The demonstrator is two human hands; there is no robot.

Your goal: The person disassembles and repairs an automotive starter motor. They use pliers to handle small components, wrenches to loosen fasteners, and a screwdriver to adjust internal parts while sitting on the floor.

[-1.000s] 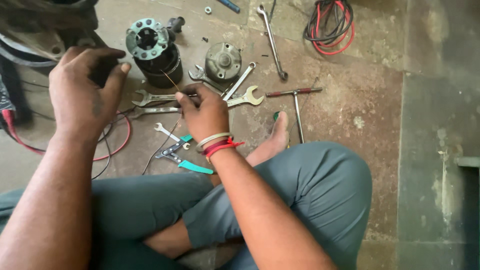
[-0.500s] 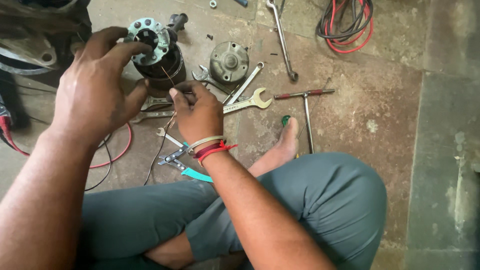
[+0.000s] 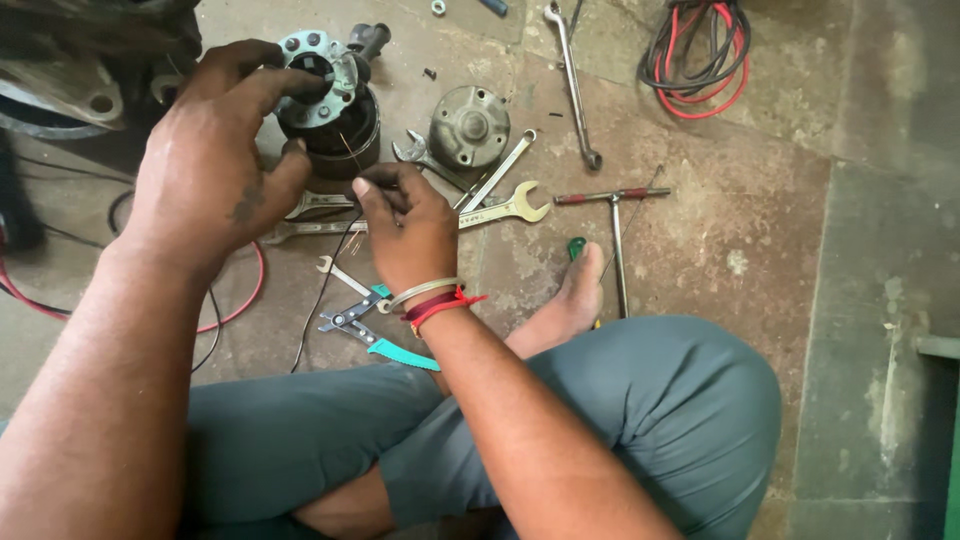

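Left hand (image 3: 215,165) wraps its fingers over the motor (image 3: 330,105) standing on the floor (image 3: 720,250), hiding most of its near side. Right hand (image 3: 405,225) has fingers pinched on a thin wire (image 3: 345,150), hard to make out. Spanners (image 3: 500,205) lie just behind, partly covered. Cutters (image 3: 375,330) sit under the right wrist.

Soft, even daylight, moderately bright
Faint shadows, no glare; top-left corner dark; near forearm slightly soft, floor sharp, little edge distortion.
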